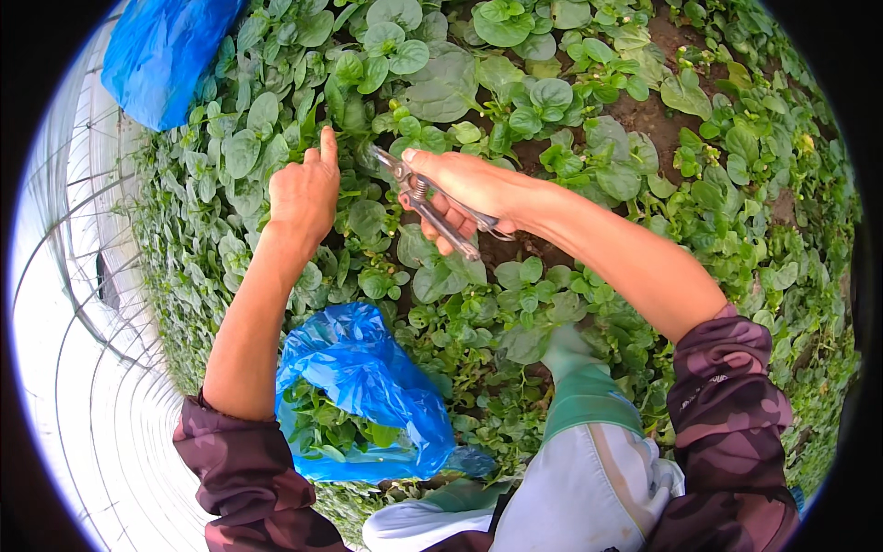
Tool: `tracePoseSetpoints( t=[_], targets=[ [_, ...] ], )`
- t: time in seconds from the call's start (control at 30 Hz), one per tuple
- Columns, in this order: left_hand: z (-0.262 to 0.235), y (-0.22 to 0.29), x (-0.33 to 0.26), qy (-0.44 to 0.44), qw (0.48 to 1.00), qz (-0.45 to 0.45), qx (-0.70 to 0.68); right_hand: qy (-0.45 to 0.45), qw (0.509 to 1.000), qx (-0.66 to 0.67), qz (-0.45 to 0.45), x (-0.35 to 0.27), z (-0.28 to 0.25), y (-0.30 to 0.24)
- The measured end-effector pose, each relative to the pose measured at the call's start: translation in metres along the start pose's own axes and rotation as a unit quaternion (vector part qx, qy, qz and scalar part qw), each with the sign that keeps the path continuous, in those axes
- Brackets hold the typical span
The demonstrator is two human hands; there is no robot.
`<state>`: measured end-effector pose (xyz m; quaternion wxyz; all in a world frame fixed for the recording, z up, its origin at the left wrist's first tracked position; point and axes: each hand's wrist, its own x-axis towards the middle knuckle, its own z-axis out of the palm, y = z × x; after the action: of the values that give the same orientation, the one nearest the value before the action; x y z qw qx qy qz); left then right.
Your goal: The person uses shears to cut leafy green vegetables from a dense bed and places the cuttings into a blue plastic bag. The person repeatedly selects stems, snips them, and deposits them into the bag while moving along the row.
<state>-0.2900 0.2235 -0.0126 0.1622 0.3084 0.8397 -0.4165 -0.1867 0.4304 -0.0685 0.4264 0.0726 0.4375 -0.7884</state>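
My right hand [469,184] grips a pair of metal pruning shears [416,189] with a coiled spring between the handles. Their tip points up and left into the green leafy plants [441,85]. Just left of the shears, my left hand [305,191] is among the leaves, its index finger stretched forward and the other fingers curled. The thumb and whatever lies inside those curled fingers are hidden. Below the hands, beside my left forearm, an open blue plastic bag [368,363] holds cut leafy greens [336,425].
A second blue plastic bag [170,60] lies at the far left. Pale translucent sheeting on thin curved ribs [83,304] runs along the left side. Brown soil [648,115] shows between plants on the right. My leg, in a green boot [589,391], stands among the plants.
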Motion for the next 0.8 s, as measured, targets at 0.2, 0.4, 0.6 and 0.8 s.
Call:
tracePoseSetpoints(
  t=[0.2,0.4,0.6,0.8],
  targets=[
    [0.012,-0.007,-0.007,0.069,0.997,0.016,-0.009,0.014,0.999,0.029,0.022,0.041,-0.003,-0.002],
    [0.017,-0.010,-0.012,0.099,0.995,0.031,0.000,-0.012,0.999,0.048,0.013,0.063,-0.003,-0.007],
    [0.027,-0.018,-0.014,0.127,0.989,0.034,-0.069,0.046,0.994,0.101,0.002,0.074,0.003,-0.004],
    [0.034,-0.040,-0.029,0.108,0.970,0.012,-0.219,-0.004,1.000,0.014,0.012,0.061,0.011,0.007]
  ],
)
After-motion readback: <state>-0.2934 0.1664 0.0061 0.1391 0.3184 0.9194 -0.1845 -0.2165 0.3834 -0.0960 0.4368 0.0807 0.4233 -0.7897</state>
